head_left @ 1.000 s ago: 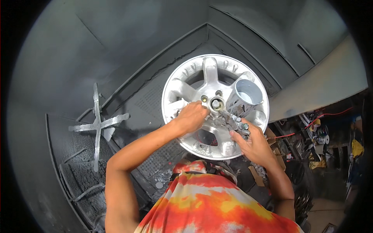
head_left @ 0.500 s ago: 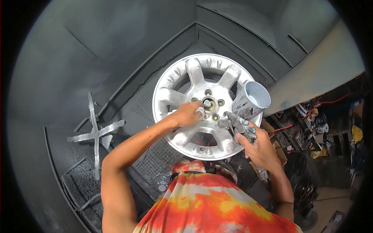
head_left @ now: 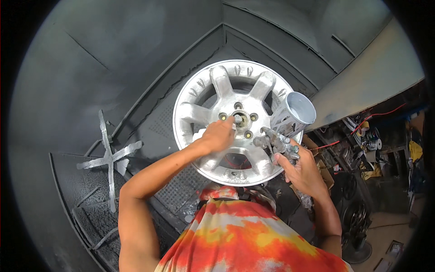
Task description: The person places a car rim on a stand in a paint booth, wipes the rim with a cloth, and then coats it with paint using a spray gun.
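Note:
A silver alloy wheel (head_left: 220, 82) with several spokes lies face up in front of me. My left hand (head_left: 216, 136) is closed on a white cloth (head_left: 199, 133), pressed against the wheel just left of and below its centre hub (head_left: 237, 119). My right hand (head_left: 301, 168) grips a paint-smeared spray gun (head_left: 278, 144) over the lower right spokes. The gun's pale grey cup (head_left: 294, 113), open at the top with liquid inside, tilts beside it over the wheel's right rim.
Dark coated booth walls (head_left: 90, 50) surround the back and left. A paint-crusted cross-shaped stand (head_left: 108, 157) is at left. A pale curved panel (head_left: 362, 86) crosses the right, above cluttered shelves with cables (head_left: 380, 149). A black fan (head_left: 351, 231) stands at lower right.
The wheel and my hands appear shifted left as the view moved. The spray gun and cup sit farther toward the wheel's right side. My left hand still works at the hub with the cloth.

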Demonstrator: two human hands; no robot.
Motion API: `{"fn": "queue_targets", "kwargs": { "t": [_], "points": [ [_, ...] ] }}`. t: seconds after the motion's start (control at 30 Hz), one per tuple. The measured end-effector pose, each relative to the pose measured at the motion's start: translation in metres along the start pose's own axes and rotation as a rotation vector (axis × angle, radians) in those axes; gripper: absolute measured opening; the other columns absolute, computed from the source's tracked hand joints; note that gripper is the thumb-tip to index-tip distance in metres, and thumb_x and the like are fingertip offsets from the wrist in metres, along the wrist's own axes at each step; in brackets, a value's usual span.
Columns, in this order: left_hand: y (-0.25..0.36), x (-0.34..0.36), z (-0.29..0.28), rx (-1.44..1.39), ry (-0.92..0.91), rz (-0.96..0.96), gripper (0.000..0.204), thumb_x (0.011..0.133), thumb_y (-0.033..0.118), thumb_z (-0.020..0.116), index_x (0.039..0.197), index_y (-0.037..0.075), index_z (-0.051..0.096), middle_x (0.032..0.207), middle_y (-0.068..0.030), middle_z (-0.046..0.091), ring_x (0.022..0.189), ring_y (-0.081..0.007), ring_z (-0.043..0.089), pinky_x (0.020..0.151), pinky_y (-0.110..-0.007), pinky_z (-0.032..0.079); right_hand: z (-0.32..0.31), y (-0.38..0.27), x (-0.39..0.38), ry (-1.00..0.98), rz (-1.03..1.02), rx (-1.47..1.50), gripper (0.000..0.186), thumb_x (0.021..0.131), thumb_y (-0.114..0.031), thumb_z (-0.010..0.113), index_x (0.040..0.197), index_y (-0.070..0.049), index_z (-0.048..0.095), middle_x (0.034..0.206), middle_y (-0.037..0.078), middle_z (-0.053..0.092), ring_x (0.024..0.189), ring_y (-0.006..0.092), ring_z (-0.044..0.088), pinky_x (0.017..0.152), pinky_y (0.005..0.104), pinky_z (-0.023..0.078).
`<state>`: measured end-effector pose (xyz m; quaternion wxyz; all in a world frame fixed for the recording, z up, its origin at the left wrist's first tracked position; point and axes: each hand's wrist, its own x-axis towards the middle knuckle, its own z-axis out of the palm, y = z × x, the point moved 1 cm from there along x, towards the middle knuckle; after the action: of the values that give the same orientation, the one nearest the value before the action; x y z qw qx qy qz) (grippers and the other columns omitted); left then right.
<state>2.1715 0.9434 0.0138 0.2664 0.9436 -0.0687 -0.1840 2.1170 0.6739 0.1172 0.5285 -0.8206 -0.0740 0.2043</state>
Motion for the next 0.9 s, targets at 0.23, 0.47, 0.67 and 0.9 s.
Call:
{"fn": "queue_targets", "kwargs": {
  "t": [0.23, 0.47, 0.67, 0.9],
  "points": [
    [0.010, -0.027, 0.022, 0.508, 0.171, 0.341, 0.045, 0.087, 0.009, 0.067, 0.130, 0.004, 0.054, 0.095, -0.0209, 0.072, 0.096, -0.0411, 0.065, 0.088, -0.049, 0.045, -0.004, 0.006, 0.003, -0.005, 0.033, -0.018, 0.043, 0.099, -0.014, 0.068, 0.129, 0.014, 0.055, 0.080, 0.010, 0.069, 0.053, 0.0094, 0.056, 0.050, 0.0288, 0.046],
    [0.014, 0.004, 0.005, 0.165, -0.023, 0.037, 0.031, 0.095, 0.014, 0.059, 0.122, -0.001, 0.056, 0.086, -0.0202, 0.072, 0.095, -0.0357, 0.069, 0.088, -0.054, 0.050, -0.005, 0.000, 0.005, 0.000, 0.016, 0.057, 0.039, 0.100, -0.014, 0.068, 0.127, 0.012, 0.057, 0.084, 0.010, 0.071, 0.054, 0.0089, 0.055, 0.049, 0.0276, 0.044],
    [-0.030, -0.003, -0.040, -0.282, 0.410, 0.085, 0.023, 0.100, 0.010, 0.055, 0.121, 0.000, 0.055, 0.088, -0.0247, 0.065, 0.090, -0.0401, 0.068, 0.078, -0.052, 0.054, -0.003, 0.007, 0.012, 0.007, 0.004, 0.003, 0.037, 0.099, -0.013, 0.067, 0.126, 0.011, 0.058, 0.078, 0.009, 0.068, 0.054, 0.0084, 0.053, 0.050, 0.0290, 0.043],
    [-0.013, -0.010, -0.049, 0.176, 0.308, 0.300, 0.030, 0.093, 0.004, 0.063, 0.122, 0.006, 0.054, 0.096, -0.0221, 0.068, 0.099, -0.0425, 0.064, 0.084, -0.054, 0.050, 0.018, 0.002, 0.048, -0.037, -0.171, -0.054, 0.039, 0.095, -0.017, 0.071, 0.123, 0.009, 0.061, 0.077, 0.015, 0.065, 0.061, 0.0182, 0.054, 0.059, 0.0344, 0.045]
  ]
}}
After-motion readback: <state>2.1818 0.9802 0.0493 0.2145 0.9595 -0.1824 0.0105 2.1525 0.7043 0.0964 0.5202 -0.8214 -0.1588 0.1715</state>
